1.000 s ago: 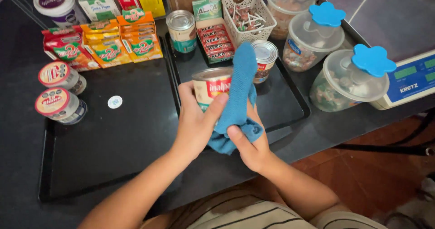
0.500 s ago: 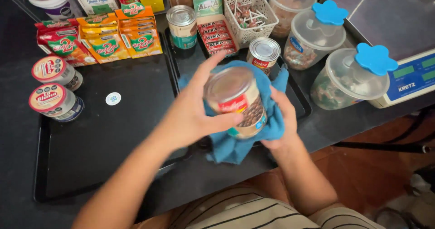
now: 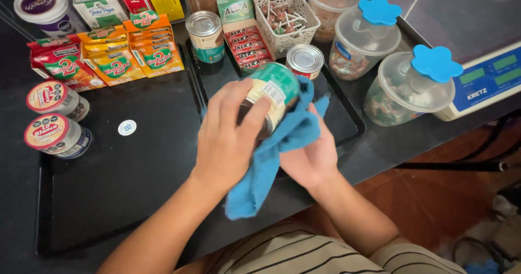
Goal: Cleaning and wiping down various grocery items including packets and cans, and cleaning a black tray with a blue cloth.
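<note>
The can (image 3: pixel 271 97) is round and shiny, with a green and cream label, and I see it tipped on its side above the black tray (image 3: pixel 347 125). My left hand (image 3: pixel 230 135) wraps over the top of it, fingers curled tight around it. My right hand (image 3: pixel 309 157) sits under it and presses a soft blue cloth (image 3: pixel 277 154) against the can. The cloth hangs down in a floppy fold. Just behind the can stands another small tin (image 3: pixel 304 61) with a silver lid. Near it are a white basket (image 3: pixel 286 20) of lollipops and clear plastic jars with blue flower lids (image 3: pixel 436 63). Two round tubs (image 3: pixel 54 122) sit far off by my left arm.
</note>
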